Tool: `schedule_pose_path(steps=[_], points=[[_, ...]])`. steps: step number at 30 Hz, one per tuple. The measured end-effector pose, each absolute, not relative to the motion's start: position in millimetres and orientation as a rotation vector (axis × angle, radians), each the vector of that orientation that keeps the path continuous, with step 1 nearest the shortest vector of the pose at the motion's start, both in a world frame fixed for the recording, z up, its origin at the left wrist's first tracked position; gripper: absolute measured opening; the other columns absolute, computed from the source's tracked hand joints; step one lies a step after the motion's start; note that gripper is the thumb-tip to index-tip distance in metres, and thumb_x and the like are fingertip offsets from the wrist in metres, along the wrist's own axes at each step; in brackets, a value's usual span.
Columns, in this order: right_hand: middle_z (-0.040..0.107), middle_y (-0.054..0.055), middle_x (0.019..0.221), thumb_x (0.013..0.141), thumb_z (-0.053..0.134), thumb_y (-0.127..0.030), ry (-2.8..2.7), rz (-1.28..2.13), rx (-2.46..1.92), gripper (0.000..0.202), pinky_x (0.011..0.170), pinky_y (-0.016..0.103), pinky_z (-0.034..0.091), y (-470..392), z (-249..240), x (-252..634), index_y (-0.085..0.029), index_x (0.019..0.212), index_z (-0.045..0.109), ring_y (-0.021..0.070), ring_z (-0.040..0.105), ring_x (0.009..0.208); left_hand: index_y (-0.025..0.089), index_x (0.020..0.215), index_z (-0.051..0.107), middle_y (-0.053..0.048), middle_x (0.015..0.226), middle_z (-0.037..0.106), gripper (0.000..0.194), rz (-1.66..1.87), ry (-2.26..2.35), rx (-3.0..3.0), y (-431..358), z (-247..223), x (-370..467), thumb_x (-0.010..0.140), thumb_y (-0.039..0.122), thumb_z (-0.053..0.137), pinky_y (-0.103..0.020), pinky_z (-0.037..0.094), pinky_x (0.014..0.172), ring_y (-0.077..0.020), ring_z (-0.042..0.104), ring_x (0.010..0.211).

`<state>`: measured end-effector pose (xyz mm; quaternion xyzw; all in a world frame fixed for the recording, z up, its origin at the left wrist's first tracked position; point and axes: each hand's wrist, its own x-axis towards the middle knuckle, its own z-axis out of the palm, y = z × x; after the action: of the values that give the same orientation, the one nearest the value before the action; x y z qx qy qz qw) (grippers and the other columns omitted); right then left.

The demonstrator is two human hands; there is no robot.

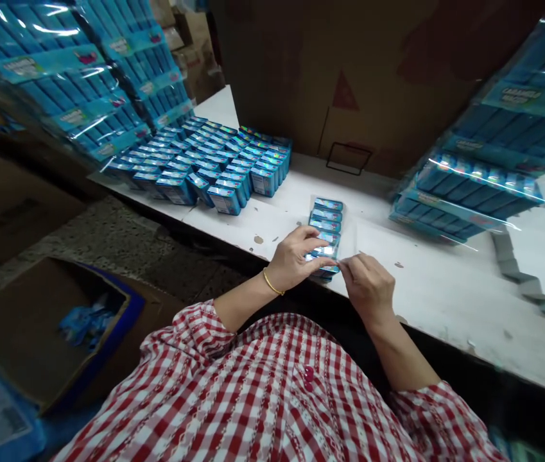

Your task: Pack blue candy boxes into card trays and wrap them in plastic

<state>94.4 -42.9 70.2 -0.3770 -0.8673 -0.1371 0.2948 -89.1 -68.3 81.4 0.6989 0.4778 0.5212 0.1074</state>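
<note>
A short row of small blue boxes (326, 222) stands at the table's front edge, with what looks like clear film shining around it. My left hand (295, 258), with a gold bangle at the wrist, grips this row near its front end. Its fingers lie across the tops, and the thumb reaches to the near right corner. There my right hand (369, 287) is closed in a pinch, its fingertips meeting the left thumb. Whatever is in that pinch is too small to make out.
Many loose blue boxes (224, 199) stand packed together on the white table (378, 256) at left. Film-wrapped stacks rise at the far left (72, 83) and right (484, 154). Large cardboard (272, 77) backs the table. An open carton (12, 333) sits low at left.
</note>
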Motion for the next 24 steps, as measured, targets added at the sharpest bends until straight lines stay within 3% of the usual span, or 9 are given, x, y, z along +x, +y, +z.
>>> schedule_pose_path(steps=[6, 13, 19, 24], points=[[0.051, -0.002, 0.054, 0.085, 0.052, -0.042, -2.271, 0.289, -0.949, 0.037, 0.052, 0.024, 0.031, -19.7, 86.5, 84.2, -0.019, 0.056, 0.050, 0.0100, 0.047, 0.052, 0.015, 0.083, 0.064, -0.007, 0.091, 0.060, 0.010, 1.399, 1.525, 2.174, -67.6, 83.6, -100.3, 0.078, 0.022, 0.057, -0.031, 0.049, 0.081, -0.0164, 0.059, 0.088], [0.050, 0.002, 0.057, 0.089, 0.045, -0.040, -2.372, -0.193, -0.877, 0.038, 0.056, 0.030, 0.025, -23.7, 90.8, 67.9, -0.021, 0.057, 0.049, 0.0141, 0.041, 0.057, 0.015, 0.075, 0.062, -0.007, 0.083, 0.063, 0.012, 1.306, 1.681, 2.162, -61.5, 81.5, -109.5, 0.080, 0.024, 0.055, -0.030, 0.048, 0.076, -0.0163, 0.060, 0.082], [0.047, 0.002, 0.055, 0.091, 0.043, -0.038, -2.271, -0.395, -0.915, 0.038, 0.057, 0.032, 0.024, -18.5, 90.0, 72.3, -0.021, 0.057, 0.047, 0.0148, 0.038, 0.056, 0.015, 0.086, 0.063, -0.006, 0.081, 0.064, 0.023, 1.210, 1.582, 2.254, -56.7, 84.3, -117.2, 0.076, 0.036, 0.064, -0.027, 0.048, 0.073, -0.0154, 0.060, 0.078], [0.046, 0.002, 0.055, 0.091, 0.041, -0.041, -2.318, -0.392, -0.873, 0.038, 0.057, 0.033, 0.023, -15.5, 89.3, 71.9, -0.022, 0.059, 0.048, 0.0151, 0.037, 0.056, 0.016, 0.099, 0.062, -0.008, 0.090, 0.062, 0.025, 1.100, 1.667, 2.446, -57.4, 79.3, -108.4, 0.082, 0.033, 0.056, -0.030, 0.048, 0.078, -0.0174, 0.059, 0.084]])
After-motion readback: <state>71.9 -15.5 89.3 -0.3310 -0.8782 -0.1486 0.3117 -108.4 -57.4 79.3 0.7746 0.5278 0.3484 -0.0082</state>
